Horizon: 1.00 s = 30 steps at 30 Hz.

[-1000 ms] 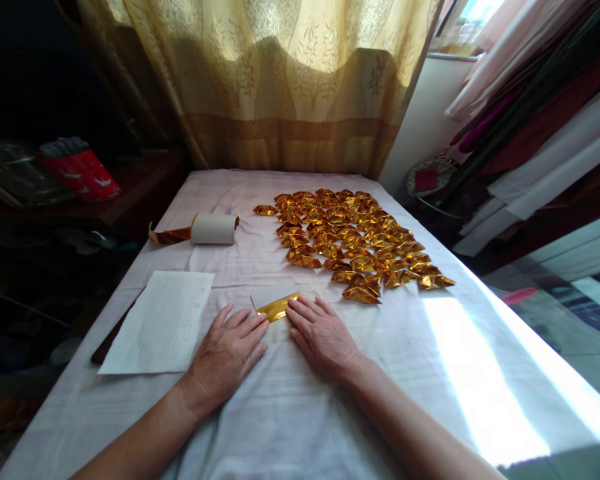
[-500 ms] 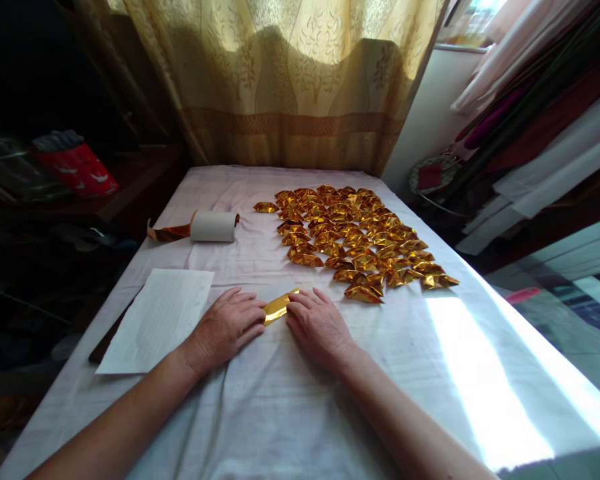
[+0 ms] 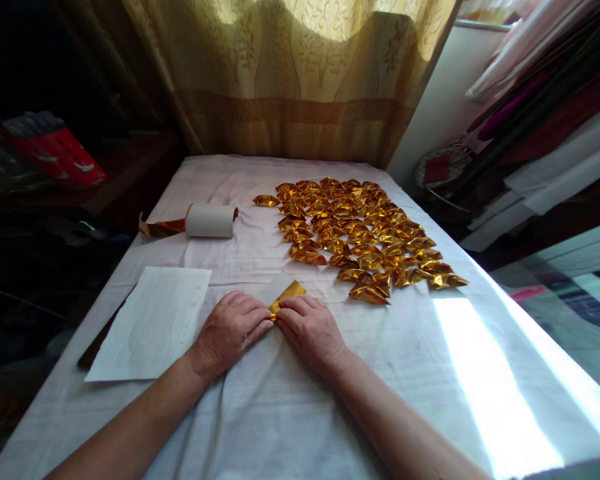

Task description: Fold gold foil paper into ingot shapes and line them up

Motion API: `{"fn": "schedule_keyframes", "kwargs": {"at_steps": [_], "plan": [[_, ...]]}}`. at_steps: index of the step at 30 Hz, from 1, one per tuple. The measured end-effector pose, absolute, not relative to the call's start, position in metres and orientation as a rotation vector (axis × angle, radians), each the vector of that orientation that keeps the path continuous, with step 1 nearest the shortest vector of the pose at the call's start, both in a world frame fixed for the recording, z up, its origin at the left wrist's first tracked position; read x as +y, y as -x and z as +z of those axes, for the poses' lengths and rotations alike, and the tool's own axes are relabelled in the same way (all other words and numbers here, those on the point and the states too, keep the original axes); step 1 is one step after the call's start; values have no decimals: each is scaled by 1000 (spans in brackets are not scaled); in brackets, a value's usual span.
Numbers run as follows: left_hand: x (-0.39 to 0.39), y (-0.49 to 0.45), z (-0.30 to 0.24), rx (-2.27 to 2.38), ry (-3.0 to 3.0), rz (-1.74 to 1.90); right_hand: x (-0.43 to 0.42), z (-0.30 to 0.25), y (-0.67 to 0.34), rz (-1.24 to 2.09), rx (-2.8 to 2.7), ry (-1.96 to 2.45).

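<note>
Between my two hands lies a piece of gold foil paper [image 3: 289, 293], its near edge folded over and its far part flat on the cloth. My left hand [image 3: 234, 327] pinches the left end of the fold, the thumb hidden beneath the fingers. Close beside it, my right hand [image 3: 310, 332] presses and grips the fold from the right with fingers together. A pale paper sheet [image 3: 274, 285] shows just behind the foil. To the right and beyond my hands, several folded gold foil ingots [image 3: 360, 227] lie in rows.
A white roll [image 3: 210, 221] with a loose foil strip [image 3: 163, 229] lies at the back left. Nearer, a sheet of white paper [image 3: 150, 327] rests over a dark flat object [image 3: 97, 337]. The bed-like surface is covered by a white cloth [image 3: 260, 427], sunlit at right.
Both hands have come closer together over the foil. Its near edge is now folded, and more of its flat far part shows. The whole view has shifted slightly.
</note>
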<state>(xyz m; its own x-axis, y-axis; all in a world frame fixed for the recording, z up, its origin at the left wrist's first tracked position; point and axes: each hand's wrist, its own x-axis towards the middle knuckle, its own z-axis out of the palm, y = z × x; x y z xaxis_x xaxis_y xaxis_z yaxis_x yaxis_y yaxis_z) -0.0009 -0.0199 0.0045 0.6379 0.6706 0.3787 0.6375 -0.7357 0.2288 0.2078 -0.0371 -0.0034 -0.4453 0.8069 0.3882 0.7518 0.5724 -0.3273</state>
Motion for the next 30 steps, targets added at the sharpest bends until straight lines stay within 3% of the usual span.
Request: {"fn": "schedule_keyframes", "kwargs": {"at_steps": [30], "plan": [[-19,-13,0,1504,-2408,670,-29,-7,-195,329,-2081,1567]]}}
